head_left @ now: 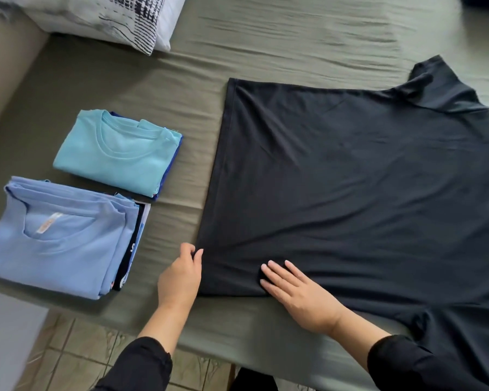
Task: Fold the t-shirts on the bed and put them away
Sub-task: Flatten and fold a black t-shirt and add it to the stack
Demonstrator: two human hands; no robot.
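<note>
Blue folded t-shirts (60, 244) are lying in stacks at the bed's (294, 38) left; the left hand (181, 275) is pinching the black t-shirt's (350, 179) hem corner, while the right hand (297, 294), fingers straight, is pressing flat on it.

So my bed (266, 52) has a wrinkly olive-green fitted sheet on it. Spread flat across the right side is a big black t-shirt (350, 179), hem pointing left. Over on the left there are two folded piles sitting straight on the sheet: an aqua t-shirt stack (113, 153) farther back, and a periwinkle-blue t-shirt stack (60, 244) closer to me. A white pillow with a dark navy print (110, 18) sits up in the far left corner.
</note>
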